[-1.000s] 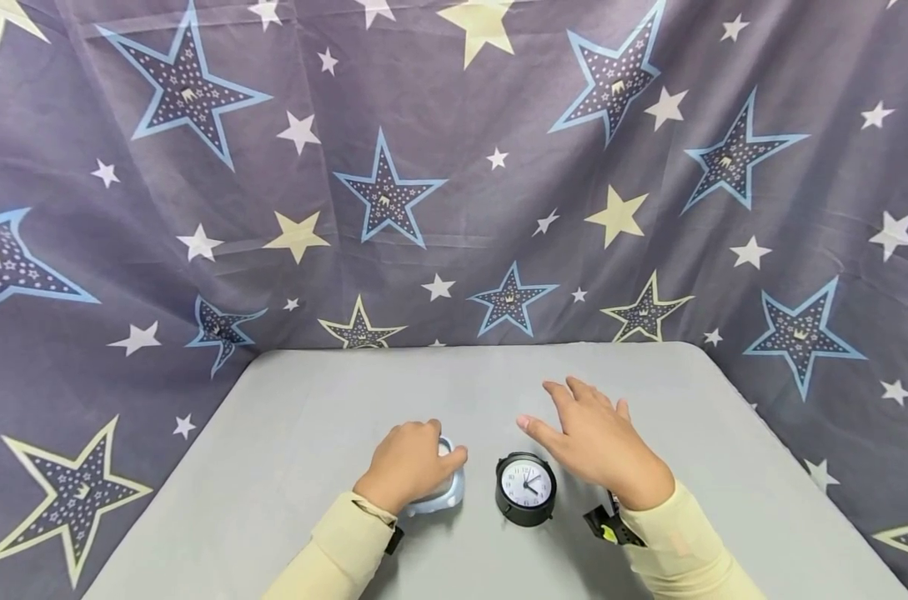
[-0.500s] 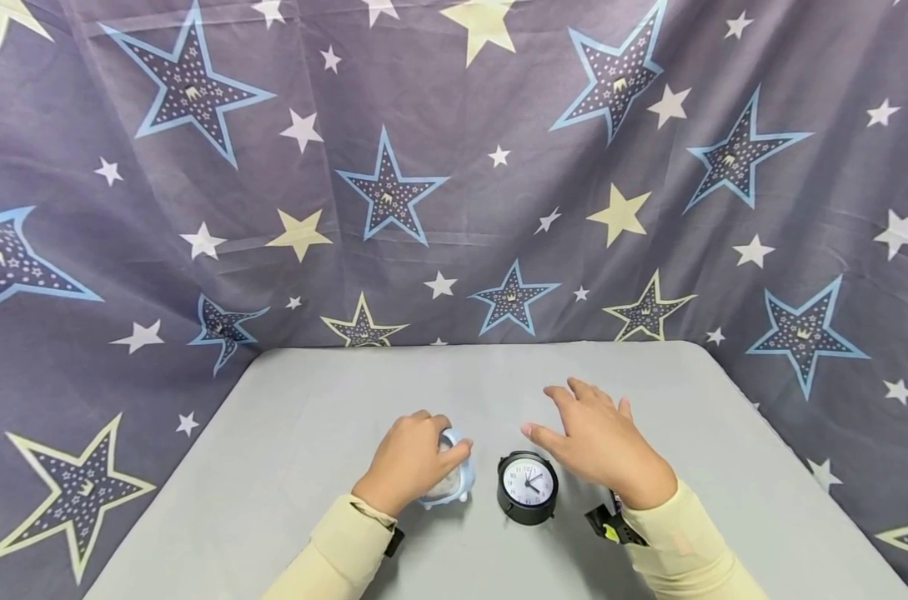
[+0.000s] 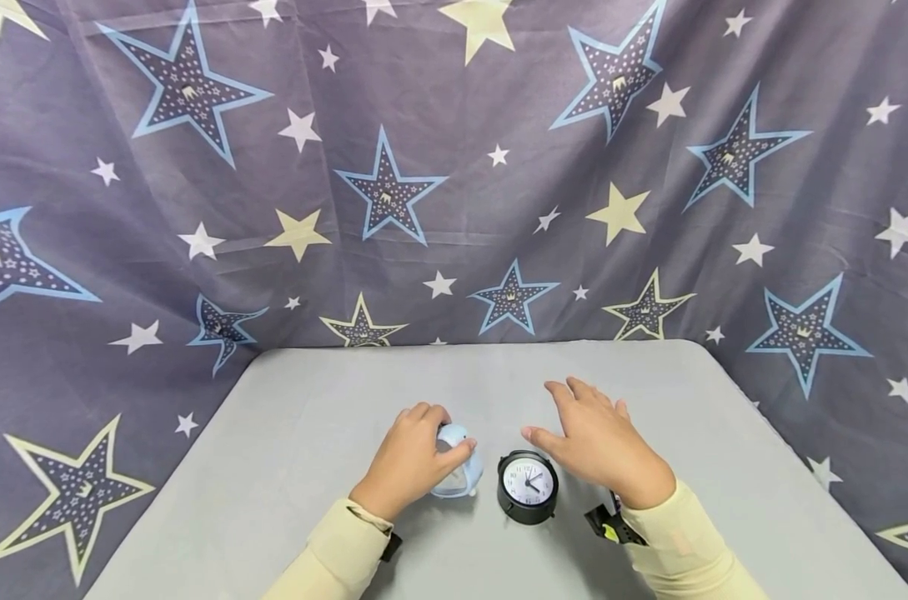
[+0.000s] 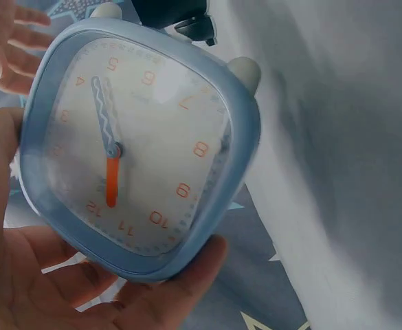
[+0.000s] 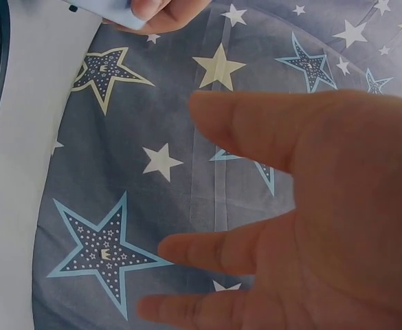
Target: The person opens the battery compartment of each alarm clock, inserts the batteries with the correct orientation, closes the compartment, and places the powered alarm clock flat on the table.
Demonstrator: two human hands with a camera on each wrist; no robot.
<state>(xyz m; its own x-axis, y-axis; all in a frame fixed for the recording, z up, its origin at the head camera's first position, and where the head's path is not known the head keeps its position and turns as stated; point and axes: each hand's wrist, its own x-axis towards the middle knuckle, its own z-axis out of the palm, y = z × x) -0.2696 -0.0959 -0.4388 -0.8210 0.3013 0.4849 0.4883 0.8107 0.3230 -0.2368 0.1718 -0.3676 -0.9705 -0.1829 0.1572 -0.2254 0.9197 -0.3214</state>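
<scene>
My left hand [image 3: 407, 457] grips a light blue alarm clock [image 4: 146, 144], thumb on one side and fingers round the other. Orange numerals, an orange hand and small white feet show on it in the left wrist view. In the head view the blue clock is partly covered by the hand and tilted. Just right of it, a round black alarm clock [image 3: 527, 487] with a white dial stands on the grey table [image 3: 333, 400]. My right hand [image 3: 602, 442] hovers beside and behind the black clock, fingers spread and holding nothing.
A dark curtain [image 3: 454, 150] printed with stars hangs behind the table and along both sides. A black strap [image 3: 611, 527] with a yellow-green mark sits at the right wrist, close to the black clock.
My left hand has turned the blue clock and shifted it slightly right and away from me, nearer the black clock. The right hand and black clock have stayed in place.
</scene>
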